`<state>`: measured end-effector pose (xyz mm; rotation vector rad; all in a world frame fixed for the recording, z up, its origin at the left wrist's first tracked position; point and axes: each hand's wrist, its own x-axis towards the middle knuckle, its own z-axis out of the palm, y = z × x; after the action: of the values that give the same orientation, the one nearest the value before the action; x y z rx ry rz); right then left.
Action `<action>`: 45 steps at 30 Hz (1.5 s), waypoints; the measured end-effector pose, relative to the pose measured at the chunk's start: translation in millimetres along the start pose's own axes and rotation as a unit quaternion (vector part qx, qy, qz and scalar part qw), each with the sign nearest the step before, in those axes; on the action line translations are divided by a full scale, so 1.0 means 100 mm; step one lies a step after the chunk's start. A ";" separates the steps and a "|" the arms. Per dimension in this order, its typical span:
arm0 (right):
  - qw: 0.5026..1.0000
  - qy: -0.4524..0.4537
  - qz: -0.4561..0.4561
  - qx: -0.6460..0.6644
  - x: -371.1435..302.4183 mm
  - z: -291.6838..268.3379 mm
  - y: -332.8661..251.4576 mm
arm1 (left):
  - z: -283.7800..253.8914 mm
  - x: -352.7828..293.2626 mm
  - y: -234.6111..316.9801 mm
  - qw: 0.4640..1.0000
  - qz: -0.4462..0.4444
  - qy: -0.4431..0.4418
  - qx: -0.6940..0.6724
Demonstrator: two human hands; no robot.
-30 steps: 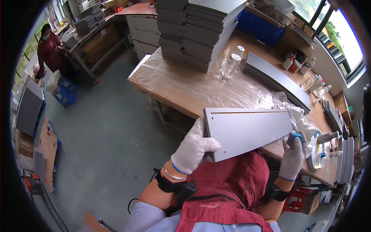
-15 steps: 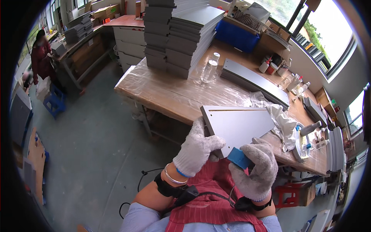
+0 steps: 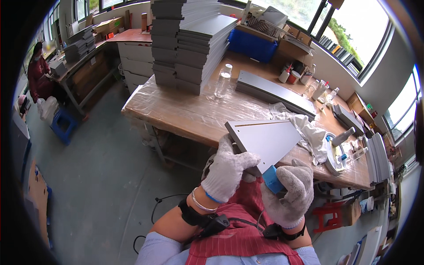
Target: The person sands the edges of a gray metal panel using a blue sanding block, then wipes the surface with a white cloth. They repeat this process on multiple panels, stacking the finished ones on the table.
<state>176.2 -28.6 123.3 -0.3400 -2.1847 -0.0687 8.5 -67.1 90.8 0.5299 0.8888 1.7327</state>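
A grey panel [image 3: 266, 142] with a narrow slot near its far edge is tilted in front of me, over the front edge of the table. My left hand [image 3: 229, 165], in a white knit glove, grips the panel's left end with the thumb on top. In my right hand [image 3: 293, 190], gloved and grey with dirt, a blue sponge block [image 3: 273, 179] is pinched between thumb and fingers. The block lies against the panel's near edge, by the corner closest to me. The panel's underside is hidden.
The table [image 3: 176, 106] is covered in clear film. On it stand tall stacks of grey panels [image 3: 190, 57], a clear bottle [image 3: 223, 81], a long grey panel [image 3: 276, 93], a white cloth [image 3: 311, 134] and a round dish [image 3: 335, 154]. A person [image 3: 39, 73] works at the far left.
My view has turned slightly, so the table sits further left. The right hand with the sponge block has shifted slightly along the panel's near edge, and the panel's tilt has changed a little.
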 end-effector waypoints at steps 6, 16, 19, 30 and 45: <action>0.994 0.045 0.006 -0.098 -0.24 -0.20 -0.09 | 0.29 -0.13 -0.09 1.000 -0.019 -0.015 -0.014; 0.982 0.090 0.024 -0.163 -0.62 -0.42 -0.22 | 0.58 -0.36 -0.25 0.999 -0.031 -0.025 -0.027; 0.979 0.102 0.024 -0.173 -0.64 -0.44 -0.19 | 0.63 -0.39 -0.32 0.998 -0.041 -0.026 -0.048; 0.983 0.112 0.034 -0.145 -0.77 -0.45 -0.18 | 0.64 -0.42 -0.37 0.998 -0.035 -0.029 -0.051; 0.990 0.137 0.022 0.023 -0.08 -0.26 -0.35 | 0.31 -0.31 -0.52 0.995 -0.022 -0.063 -0.073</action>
<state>191.6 -68.6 135.4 -0.3324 -1.9024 -0.0373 72.3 -79.1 71.9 0.5119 0.6746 1.6906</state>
